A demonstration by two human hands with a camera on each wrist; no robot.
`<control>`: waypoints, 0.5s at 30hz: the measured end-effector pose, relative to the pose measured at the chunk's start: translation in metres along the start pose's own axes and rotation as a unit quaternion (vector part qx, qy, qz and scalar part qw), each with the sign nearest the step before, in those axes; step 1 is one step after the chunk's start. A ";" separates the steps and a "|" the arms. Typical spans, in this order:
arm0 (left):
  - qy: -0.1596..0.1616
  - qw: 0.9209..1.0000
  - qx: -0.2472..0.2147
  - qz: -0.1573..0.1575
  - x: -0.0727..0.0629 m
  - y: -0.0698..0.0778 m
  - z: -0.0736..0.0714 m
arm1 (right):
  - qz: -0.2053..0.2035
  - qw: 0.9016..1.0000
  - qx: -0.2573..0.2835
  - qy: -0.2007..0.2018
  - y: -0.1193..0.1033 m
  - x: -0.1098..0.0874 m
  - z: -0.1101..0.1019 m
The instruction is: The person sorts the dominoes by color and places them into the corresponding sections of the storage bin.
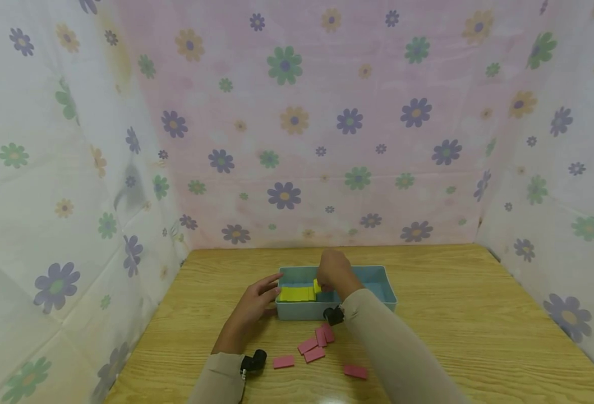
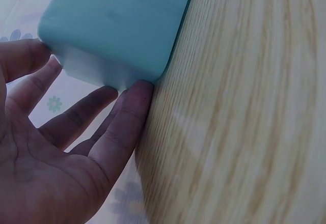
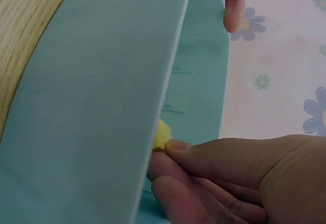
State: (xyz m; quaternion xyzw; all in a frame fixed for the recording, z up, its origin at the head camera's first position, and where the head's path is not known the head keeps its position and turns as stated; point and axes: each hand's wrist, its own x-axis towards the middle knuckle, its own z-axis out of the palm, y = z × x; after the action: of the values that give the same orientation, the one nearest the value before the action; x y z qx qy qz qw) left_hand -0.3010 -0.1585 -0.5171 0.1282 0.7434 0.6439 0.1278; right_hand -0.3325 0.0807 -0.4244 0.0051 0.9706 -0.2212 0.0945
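Note:
A light blue-green plastic bin [image 1: 302,311] stands on the wooden table. Along its left part lies a row of flat yellow blocks [image 1: 297,294]. My right hand [image 1: 334,270] reaches down into the bin and pinches a yellow block [image 3: 162,135] between thumb and fingers, at the right end of that row. Most of this block is hidden behind the bin's front wall in the right wrist view. At the bin's left end, my left hand [image 1: 253,300] touches the wall with extended fingertips, plain to see in the left wrist view [image 2: 66,132].
In front of the bin lie several pink blocks: a cluster [image 1: 314,345], one to the left [image 1: 284,362] and one to the right [image 1: 355,371]. Flower-printed cloth [image 1: 327,140] hangs behind the table [image 1: 443,314] and at both sides.

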 end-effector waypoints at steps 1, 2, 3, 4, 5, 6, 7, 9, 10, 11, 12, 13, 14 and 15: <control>0.001 1.000 0.000 -0.001 0.000 0.000 0.000 | 0.002 1.000 -0.001 0.001 0.000 0.000 0.000; 0.002 1.000 0.000 -0.001 0.001 0.000 0.000 | 0.003 1.000 -0.005 0.001 0.000 0.001 0.001; 0.003 1.000 0.000 -0.001 0.001 0.000 0.000 | 0.004 1.000 -0.008 0.002 -0.001 0.002 0.001; 0.005 1.000 -0.001 -0.002 0.002 0.000 0.000 | 0.006 1.000 -0.010 0.002 -0.001 0.002 0.001; 0.006 1.000 -0.003 -0.004 0.002 0.000 0.000 | 0.008 1.000 -0.014 0.001 -0.001 0.003 0.001; 0.006 1.000 -0.003 -0.004 0.002 0.000 0.000 | 0.009 1.000 -0.018 0.001 -0.001 0.003 0.001; 0.006 1.000 -0.004 -0.004 0.003 0.000 0.000 | 0.010 1.000 -0.018 -0.001 -0.001 0.003 0.001; 0.004 1.000 -0.006 -0.003 0.003 -0.001 0.000 | 0.008 1.000 -0.019 -0.005 -0.002 0.003 0.001; 0.003 1.000 -0.007 -0.002 0.003 -0.001 0.000 | 0.007 1.000 -0.014 -0.008 -0.002 0.002 0.000; 0.002 1.000 -0.008 -0.001 0.003 -0.001 0.000 | 0.005 1.000 -0.008 -0.011 -0.002 0.001 0.000; 0.001 1.000 -0.010 -0.001 0.003 -0.001 0.000 | 0.005 1.000 0.004 -0.015 -0.002 0.000 0.000; 0.000 1.000 -0.010 -0.002 0.003 -0.001 0.000 | 0.005 0.999 0.025 -0.020 -0.002 -0.001 -0.001; -0.001 1.000 -0.011 -0.001 0.003 -0.001 -0.001 | 0.005 0.999 0.042 -0.026 -0.002 -0.002 -0.002; -0.002 1.000 -0.011 -0.002 0.003 -0.001 -0.001 | 0.002 0.998 0.056 -0.034 -0.002 -0.004 -0.002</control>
State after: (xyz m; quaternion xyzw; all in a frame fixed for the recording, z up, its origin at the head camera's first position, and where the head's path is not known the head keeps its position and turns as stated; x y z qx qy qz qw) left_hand -0.3037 -0.1584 -0.5183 0.1266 0.7361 0.6517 0.1316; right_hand -0.3295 0.0798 -0.4206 0.0050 0.9529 -0.2749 0.1280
